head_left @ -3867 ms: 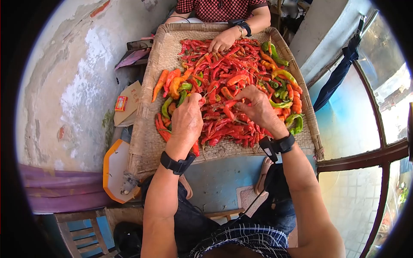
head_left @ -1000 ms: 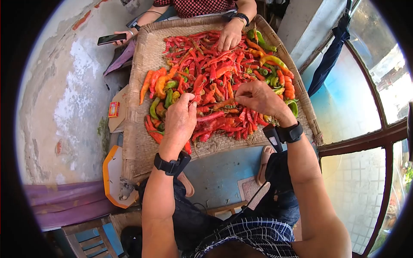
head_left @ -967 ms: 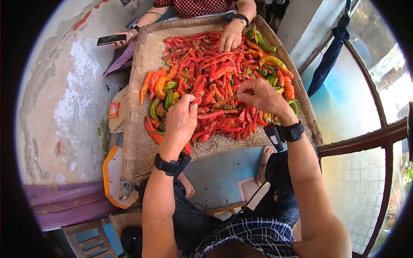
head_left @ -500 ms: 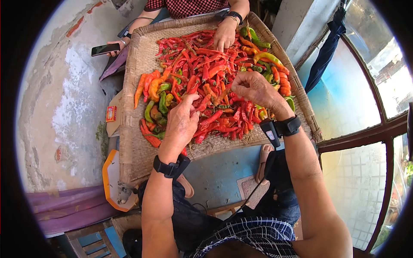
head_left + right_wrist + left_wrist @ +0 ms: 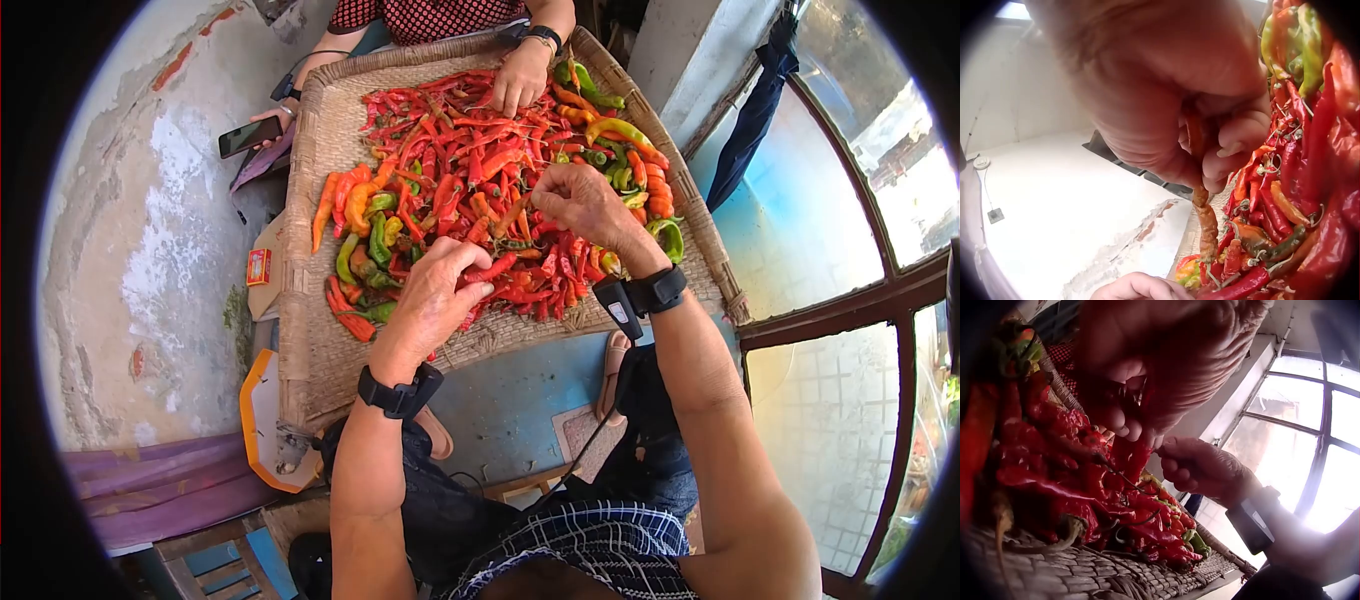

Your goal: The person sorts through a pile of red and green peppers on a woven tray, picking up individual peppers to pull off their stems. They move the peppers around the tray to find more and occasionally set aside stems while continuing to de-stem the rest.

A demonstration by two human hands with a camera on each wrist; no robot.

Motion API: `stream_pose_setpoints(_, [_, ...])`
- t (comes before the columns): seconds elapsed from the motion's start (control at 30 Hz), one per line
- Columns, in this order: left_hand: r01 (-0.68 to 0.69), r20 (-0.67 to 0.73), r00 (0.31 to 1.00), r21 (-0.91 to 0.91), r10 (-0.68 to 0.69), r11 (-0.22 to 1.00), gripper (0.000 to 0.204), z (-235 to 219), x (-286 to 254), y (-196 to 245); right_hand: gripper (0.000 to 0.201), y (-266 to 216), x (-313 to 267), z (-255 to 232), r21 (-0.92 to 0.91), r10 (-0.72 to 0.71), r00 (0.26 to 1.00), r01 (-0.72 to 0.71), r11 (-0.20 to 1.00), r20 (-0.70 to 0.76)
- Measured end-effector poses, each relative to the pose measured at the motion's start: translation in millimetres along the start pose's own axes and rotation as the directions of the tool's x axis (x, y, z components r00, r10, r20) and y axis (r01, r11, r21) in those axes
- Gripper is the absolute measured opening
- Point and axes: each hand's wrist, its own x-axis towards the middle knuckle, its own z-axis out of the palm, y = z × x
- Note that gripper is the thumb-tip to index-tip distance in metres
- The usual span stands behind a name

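Note:
In the head view a woven tray [image 5: 293, 350] bears a heap of chili peppers [image 5: 475, 160], mostly red. My left hand [image 5: 430, 300] is over the near left part of the heap, with a red chili pepper [image 5: 494, 268] between thumb and fingers. My right hand [image 5: 590, 208], farther right and a little higher, pinches an orange-brown chili pepper [image 5: 1208, 228]. That pepper hangs stem down in the right wrist view, its upper part hidden by the fingers. Under my left hand in the left wrist view are wrinkled red peppers with curled stems.
Across the tray, another person's hand [image 5: 520, 80] rests on the peppers; their other hand holds a phone [image 5: 249, 137]. Green and orange peppers [image 5: 380, 240] lie along both sides. A wall stands left, a window [image 5: 820, 420] right, and an orange-rimmed tray [image 5: 265, 430] below.
My left hand has moved right and slightly down over the heap. My right hand has shifted slightly left. The other person's phone came into view and has since tilted.

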Motion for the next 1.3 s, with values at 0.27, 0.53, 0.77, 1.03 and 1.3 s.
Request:
stream_pose_setpoints(0.27, [0.008,-0.247,0.963,-0.374,-0.107,0.928,0.006,-5.7,7.0,7.4,0.012,3.7,0.4,0.4,-0.036,0.075,0.979,-0.069,0.997,0.188])
stream_pose_setpoints(0.53, [-0.104,-0.460,0.855,-0.604,-0.239,0.790,0.010,-18.6,6.8,-4.3,0.010,24.2,1.1,-2.0,-0.406,-0.117,0.990,0.075,0.911,-0.079])
stream_pose_setpoints(0.77, [-0.187,-0.596,0.708,-0.676,-0.379,0.713,0.012,-22.0,4.3,3.2,0.014,10.3,-3.3,-12.1,-0.395,-0.033,0.999,0.019,0.918,-0.029])
stream_pose_setpoints(1.03, [-0.299,-0.706,0.618,-0.617,-0.346,0.728,0.013,-25.1,8.0,-2.4,0.012,26.4,-0.8,-6.4,-0.516,-0.091,0.989,0.017,0.856,-0.118])
stream_pose_setpoints(1.3, [-0.245,-0.656,0.620,-0.684,-0.432,0.688,0.012,-33.5,9.8,-7.3,0.010,19.0,-2.0,-12.1,-0.441,0.040,0.996,-0.003,0.897,0.075])
